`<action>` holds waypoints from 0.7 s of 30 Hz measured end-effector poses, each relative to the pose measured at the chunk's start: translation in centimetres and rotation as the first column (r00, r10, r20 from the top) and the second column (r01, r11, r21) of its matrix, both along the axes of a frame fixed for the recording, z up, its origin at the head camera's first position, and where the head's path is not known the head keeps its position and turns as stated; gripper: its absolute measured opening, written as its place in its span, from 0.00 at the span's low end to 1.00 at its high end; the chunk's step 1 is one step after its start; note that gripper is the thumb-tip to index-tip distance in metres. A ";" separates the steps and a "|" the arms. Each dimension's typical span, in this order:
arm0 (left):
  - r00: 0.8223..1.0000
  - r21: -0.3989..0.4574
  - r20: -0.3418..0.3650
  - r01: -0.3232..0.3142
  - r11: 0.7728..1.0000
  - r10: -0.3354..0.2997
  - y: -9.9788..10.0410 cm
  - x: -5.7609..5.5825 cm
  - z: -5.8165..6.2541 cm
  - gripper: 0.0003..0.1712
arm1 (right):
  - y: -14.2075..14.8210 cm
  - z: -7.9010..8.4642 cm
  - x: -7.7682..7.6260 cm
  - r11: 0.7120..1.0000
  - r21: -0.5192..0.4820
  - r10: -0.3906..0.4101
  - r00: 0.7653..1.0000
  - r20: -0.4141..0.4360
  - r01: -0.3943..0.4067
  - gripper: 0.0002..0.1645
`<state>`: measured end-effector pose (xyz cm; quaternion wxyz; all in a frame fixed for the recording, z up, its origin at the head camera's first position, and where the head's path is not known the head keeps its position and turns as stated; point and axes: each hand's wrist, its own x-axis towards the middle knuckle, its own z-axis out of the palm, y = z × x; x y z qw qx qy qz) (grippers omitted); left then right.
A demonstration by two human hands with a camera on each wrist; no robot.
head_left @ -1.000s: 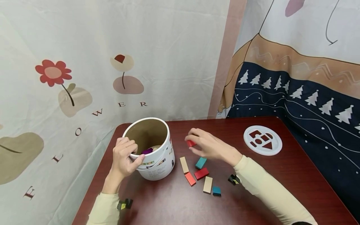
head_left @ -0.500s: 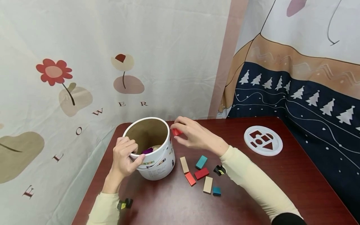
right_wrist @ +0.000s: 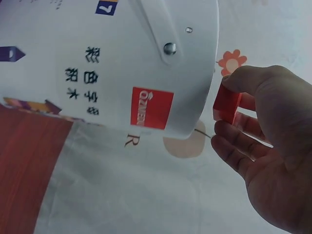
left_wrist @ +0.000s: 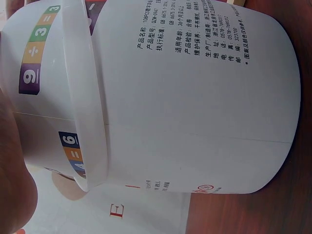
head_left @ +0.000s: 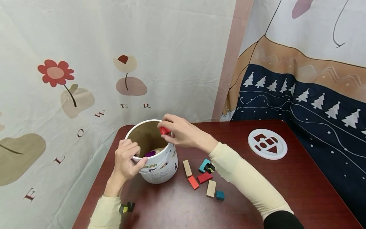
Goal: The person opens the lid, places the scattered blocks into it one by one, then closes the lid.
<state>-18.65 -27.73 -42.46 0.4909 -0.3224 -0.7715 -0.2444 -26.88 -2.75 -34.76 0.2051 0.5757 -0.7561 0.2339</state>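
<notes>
A white bucket with printed sides stands at the left of the table, its top open. My left hand grips the near-left rim, thumb outside and fingers over the edge. Inside the bucket lie a purple block and a pale wooden piece, partly hidden by the wall. Over the right part of the rim, my right hand pinches a red block between thumb and fingers. In the right wrist view the red block is just beyond the bucket's edge.
Right of the bucket lie loose blocks: a beige block, an orange-red block, a dark red block, a teal block and several others. A white lid with shaped cutouts lies farther right. A printed curtain hangs behind.
My right hand has moved left with the red block, from above the table to over the bucket's rim. The left hand and the bucket have stayed in place.
</notes>
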 end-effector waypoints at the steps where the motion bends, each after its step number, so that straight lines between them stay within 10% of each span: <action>1: 1.000 0.000 0.000 0.001 1.000 -0.001 0.0 0.0 0.0 0.28 | -0.3 0.1 0.0 1.000 0.001 0.005 1.000 -0.003 -0.005 0.17; 21: 1.000 -0.005 -0.006 0.011 1.000 -0.011 0.0 0.1 0.2 0.26 | -4.9 0.0 0.3 0.987 0.162 -0.021 0.999 0.048 0.013 0.18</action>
